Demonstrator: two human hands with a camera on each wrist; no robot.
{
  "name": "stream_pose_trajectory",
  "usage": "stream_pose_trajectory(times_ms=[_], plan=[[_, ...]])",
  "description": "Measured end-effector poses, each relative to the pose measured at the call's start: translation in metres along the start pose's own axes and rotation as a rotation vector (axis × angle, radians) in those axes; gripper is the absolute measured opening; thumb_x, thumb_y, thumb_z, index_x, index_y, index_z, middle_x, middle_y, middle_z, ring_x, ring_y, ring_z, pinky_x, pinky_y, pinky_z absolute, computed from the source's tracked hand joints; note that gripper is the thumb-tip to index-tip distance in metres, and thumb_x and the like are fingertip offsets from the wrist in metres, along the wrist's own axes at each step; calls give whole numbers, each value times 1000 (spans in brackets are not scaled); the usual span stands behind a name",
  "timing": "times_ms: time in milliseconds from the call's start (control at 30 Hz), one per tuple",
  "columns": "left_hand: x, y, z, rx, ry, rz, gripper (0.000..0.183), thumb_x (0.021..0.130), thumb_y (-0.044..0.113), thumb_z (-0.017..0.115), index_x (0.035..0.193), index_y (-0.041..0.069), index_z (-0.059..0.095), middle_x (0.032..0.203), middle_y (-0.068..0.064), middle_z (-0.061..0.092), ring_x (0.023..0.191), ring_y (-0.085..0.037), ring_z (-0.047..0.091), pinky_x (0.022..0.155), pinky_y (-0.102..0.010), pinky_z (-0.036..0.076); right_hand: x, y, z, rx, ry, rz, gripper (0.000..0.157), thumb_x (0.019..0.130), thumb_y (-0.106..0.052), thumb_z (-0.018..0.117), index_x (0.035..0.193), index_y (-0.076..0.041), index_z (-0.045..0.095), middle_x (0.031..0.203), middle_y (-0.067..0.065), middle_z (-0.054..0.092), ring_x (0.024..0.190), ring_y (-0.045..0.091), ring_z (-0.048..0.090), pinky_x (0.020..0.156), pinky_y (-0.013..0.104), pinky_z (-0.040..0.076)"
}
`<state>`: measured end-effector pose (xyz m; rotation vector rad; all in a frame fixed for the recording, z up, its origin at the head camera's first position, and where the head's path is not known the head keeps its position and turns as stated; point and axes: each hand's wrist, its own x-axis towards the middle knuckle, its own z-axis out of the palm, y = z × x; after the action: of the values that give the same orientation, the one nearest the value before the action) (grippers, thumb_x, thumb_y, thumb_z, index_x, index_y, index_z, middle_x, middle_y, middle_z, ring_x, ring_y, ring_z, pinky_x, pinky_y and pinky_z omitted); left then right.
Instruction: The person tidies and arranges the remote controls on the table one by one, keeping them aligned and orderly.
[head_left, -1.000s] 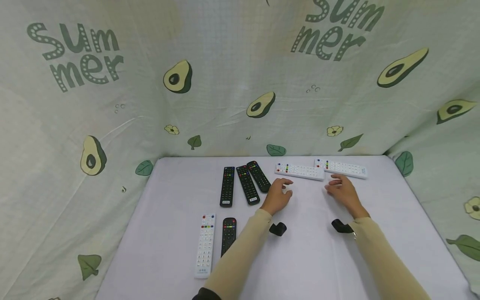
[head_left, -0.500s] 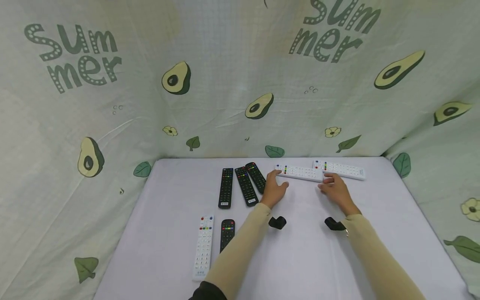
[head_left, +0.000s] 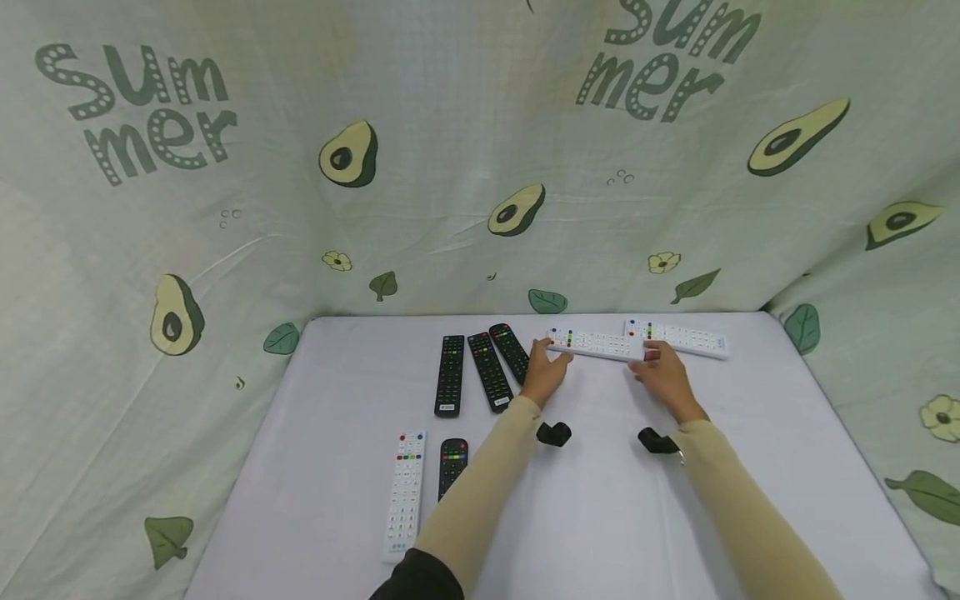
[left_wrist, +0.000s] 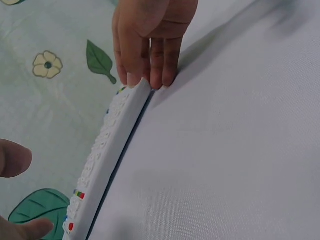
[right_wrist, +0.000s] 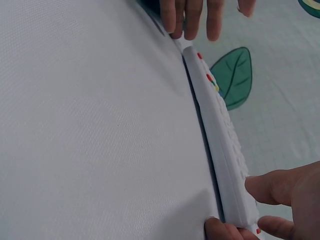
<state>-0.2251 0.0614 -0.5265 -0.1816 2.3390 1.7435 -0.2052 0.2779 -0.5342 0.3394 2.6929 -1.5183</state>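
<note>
A white remote control point(head_left: 592, 342) with coloured buttons lies sideways at the back of the table. At its right end is my right hand point(head_left: 667, 379), a finger on the upper side and other fingertips at the near side, holding that end. My left hand point(head_left: 545, 371) is at the opposite end, thumb spread from the forefinger, fingertips right beside the end. From the right wrist view, the left hand's fingers point(right_wrist: 214, 20) hang straight over that end. A second white remote control point(head_left: 690, 339) lies just behind and to the right, overlapped by the first in the head view.
Three black remote controls point(head_left: 449, 377) lie left of my left hand. Nearer to me are another white remote control point(head_left: 405, 492) and a black one point(head_left: 452, 467), partly hidden by the left sleeve. A printed curtain point(head_left: 435, 167) hangs behind the white-covered table point(head_left: 322, 467).
Both hands have reached in to the two ends of the white remote control, the right hand moving left and the left hand slightly forward and left. The remotes lie as before.
</note>
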Motion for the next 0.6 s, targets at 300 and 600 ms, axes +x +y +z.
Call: stream_pose_trajectory(times_ms=[300, 600], plan=[[-1, 5, 1, 59, -20, -37, 60, 89, 36, 55, 140, 14, 34, 143, -11, 36, 130, -27, 34, 103, -44, 31, 5, -4, 7, -33, 60, 26, 50, 91, -11, 56, 133, 7, 35, 114, 25, 46, 91, 32, 59, 68, 30, 54], [-7, 7, 1, 56, -30, -44, 59, 88, 37, 57, 139, 15, 35, 144, -7, 34, 132, -25, 32, 104, -42, 31, 6, -5, 6, -107, 108, 69, 48, 90, -12, 55, 131, 6, 39, 109, 22, 50, 77, 24, 62, 63, 28, 50]])
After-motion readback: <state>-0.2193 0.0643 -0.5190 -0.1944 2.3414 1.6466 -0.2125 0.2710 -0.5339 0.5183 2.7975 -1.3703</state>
